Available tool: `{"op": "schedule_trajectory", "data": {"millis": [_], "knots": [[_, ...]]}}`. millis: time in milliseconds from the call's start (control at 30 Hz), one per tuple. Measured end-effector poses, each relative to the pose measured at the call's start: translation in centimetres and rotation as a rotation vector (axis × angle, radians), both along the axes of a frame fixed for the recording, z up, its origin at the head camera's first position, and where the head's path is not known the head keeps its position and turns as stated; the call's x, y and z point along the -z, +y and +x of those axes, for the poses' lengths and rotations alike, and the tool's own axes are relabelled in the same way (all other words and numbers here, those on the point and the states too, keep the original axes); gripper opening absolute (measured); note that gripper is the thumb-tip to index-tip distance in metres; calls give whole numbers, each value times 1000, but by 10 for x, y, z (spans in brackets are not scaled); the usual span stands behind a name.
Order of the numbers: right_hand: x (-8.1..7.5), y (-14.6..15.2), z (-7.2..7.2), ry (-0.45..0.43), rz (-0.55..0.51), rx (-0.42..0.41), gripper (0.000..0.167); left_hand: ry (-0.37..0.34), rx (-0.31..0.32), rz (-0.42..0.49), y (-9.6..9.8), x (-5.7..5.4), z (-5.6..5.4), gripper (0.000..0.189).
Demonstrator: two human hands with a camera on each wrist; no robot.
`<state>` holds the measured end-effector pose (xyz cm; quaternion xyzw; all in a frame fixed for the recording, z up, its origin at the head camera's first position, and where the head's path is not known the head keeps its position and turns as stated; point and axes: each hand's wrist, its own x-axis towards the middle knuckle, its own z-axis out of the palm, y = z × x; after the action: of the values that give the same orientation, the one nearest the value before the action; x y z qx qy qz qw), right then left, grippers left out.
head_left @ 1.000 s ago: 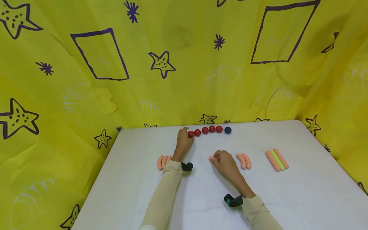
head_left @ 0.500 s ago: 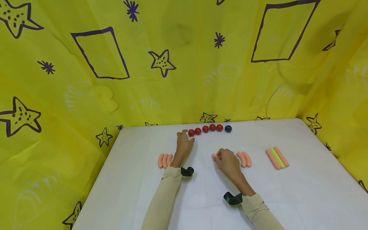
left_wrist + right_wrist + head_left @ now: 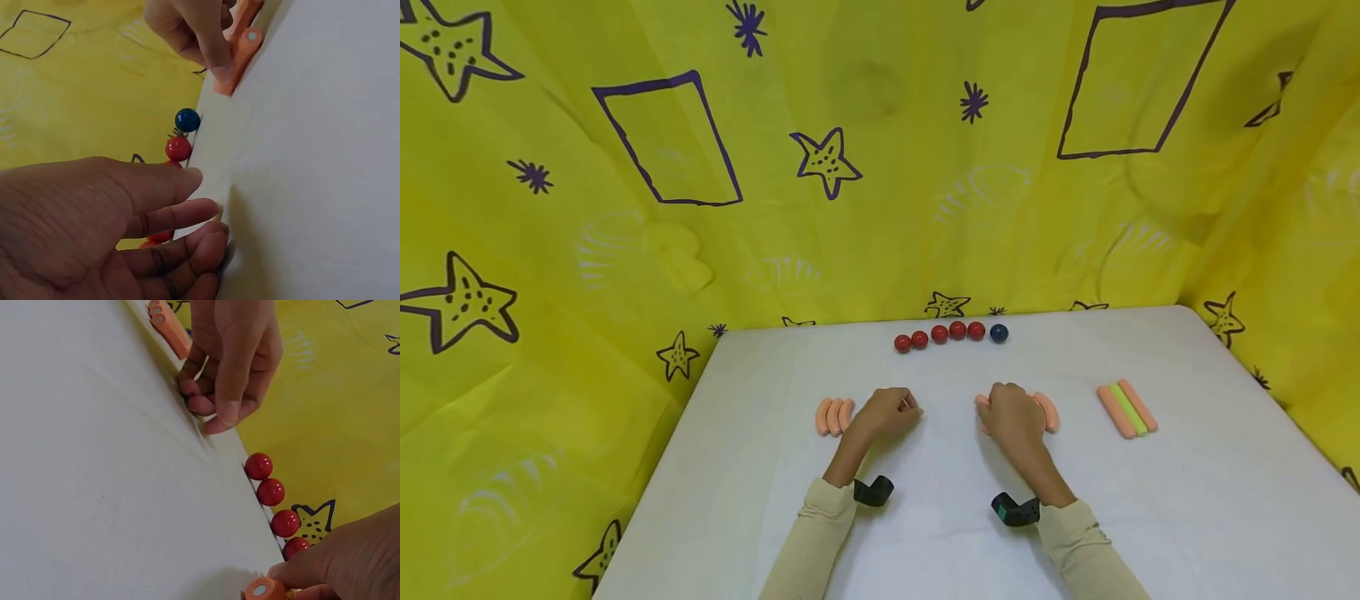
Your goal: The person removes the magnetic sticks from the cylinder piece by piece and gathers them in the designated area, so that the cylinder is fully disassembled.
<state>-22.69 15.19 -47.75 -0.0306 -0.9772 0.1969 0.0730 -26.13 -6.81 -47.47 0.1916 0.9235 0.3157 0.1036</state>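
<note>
My right hand (image 3: 1013, 415) pinches a curved salmon-orange magnetic stick (image 3: 229, 78) between thumb and fingers. A small pale magnet disc shows in the end of that stick in the right wrist view. Right beside this hand, two more curved sticks (image 3: 1049, 413) lie on the table, partly covered by it. My left hand (image 3: 887, 413) hovers over the middle of the table with loosely bent fingers and nothing between them. Close to its left lie three curved sticks (image 3: 834, 417) side by side.
Along the far edge runs a row of several red balls (image 3: 939, 334), with a dark blue ball (image 3: 998, 333) at its right end. Straight orange sticks (image 3: 1116, 412) flank a green stick (image 3: 1129, 410) at the right. Behind the white table (image 3: 940, 517) hangs a yellow patterned cloth (image 3: 880, 242).
My left hand has let go of the leftmost red ball and drawn back toward me. My right hand has shifted rightward with the curved stick, up to the two lying ones.
</note>
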Motion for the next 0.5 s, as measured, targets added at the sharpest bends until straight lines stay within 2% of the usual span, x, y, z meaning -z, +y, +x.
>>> {"op": "schedule_trajectory", "data": {"millis": [100, 267, 500], "knots": [[-1, 3, 0, -15, 16, 34, 37, -2, 47, -19, -2, 2, 11, 13], [-3, 9, -1, -21, 60, 63, 37, 3, 61, 0, -4, 4, 24, 11], [-5, 14, -1, -46, 45, 69, 35, 50, 88, 25, -11, 6, 32, 7]]}}
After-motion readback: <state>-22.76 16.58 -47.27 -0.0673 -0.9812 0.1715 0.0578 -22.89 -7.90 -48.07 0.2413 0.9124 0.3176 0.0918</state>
